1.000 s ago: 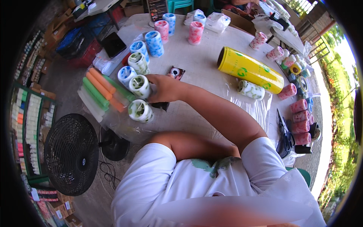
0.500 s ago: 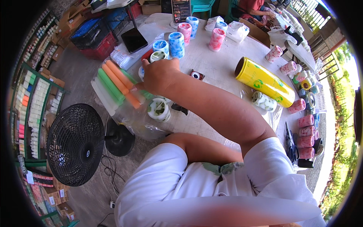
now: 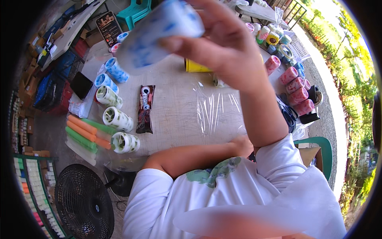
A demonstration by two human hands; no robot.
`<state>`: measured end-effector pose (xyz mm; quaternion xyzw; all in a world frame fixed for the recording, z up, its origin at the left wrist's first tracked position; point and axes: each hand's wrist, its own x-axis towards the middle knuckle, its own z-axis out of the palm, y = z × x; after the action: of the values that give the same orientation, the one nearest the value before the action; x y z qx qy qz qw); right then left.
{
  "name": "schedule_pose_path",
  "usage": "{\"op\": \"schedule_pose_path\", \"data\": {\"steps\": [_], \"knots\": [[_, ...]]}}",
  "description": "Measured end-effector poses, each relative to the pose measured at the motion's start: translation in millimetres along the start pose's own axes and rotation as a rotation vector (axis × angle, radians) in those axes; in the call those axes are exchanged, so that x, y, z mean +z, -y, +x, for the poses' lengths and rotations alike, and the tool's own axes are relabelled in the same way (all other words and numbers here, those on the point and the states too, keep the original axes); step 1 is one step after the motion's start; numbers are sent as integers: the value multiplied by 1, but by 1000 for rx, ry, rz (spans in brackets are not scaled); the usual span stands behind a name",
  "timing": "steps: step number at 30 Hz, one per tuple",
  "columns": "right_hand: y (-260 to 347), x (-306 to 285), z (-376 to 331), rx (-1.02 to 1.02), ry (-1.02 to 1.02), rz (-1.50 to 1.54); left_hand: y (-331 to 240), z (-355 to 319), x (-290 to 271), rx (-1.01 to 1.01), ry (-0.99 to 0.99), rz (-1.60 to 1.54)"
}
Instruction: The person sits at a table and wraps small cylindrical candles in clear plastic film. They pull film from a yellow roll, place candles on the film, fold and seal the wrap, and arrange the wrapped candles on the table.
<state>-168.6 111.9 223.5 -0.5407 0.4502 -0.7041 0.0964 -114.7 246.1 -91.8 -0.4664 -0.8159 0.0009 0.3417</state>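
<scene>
My right hand (image 3: 229, 49) is raised close to the camera over the table. Its thumb and fingers clasp a tilted pillar candle (image 3: 153, 34), white with blue patches and slightly blurred. Across my front lies my left forearm, with my left hand (image 3: 242, 145) at the near table edge by my right sleeve; its fingers are hidden. Blue-and-white candles (image 3: 116, 70) stand in a row on the table's left side. Nearer in that row are green-and-white ones (image 3: 118, 119). A snack packet in a dark brown wrapper (image 3: 145, 108) lies to their right.
Orange and green stick candles (image 3: 81, 129) lie at the left edge. Clear film (image 3: 213, 107) spreads mid-table, below a partly hidden yellow roll (image 3: 195, 66). Pink-mottled candles (image 3: 295, 85) line the right side. A black fan (image 3: 84, 203) stands at lower left; a phone-like screen (image 3: 108, 28) is at the back.
My right hand has left the candles at the table's left and come up toward the camera, now holding a blue-and-white candle. The view has turned, and the snack packet now shows fully.
</scene>
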Motion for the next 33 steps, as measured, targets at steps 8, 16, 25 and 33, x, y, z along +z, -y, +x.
{"op": "schedule_pose_path", "data": {"steps": [8, 16, 25, 33], "knots": [[-1, -117, -144, 614, 71, -982, 23, 15, -71, 11, 307, -156], [-54, -120, -172, 228, 449, -1550, 24, 15, -70, 41, 403, -26], [-128, -242, 9, 494, -168, -1207, 14, 4, -43, -21, 92, -15], [-244, -317, 69, 1101, 345, -1348, 22, -2, -51, 63, 101, -94]]}}
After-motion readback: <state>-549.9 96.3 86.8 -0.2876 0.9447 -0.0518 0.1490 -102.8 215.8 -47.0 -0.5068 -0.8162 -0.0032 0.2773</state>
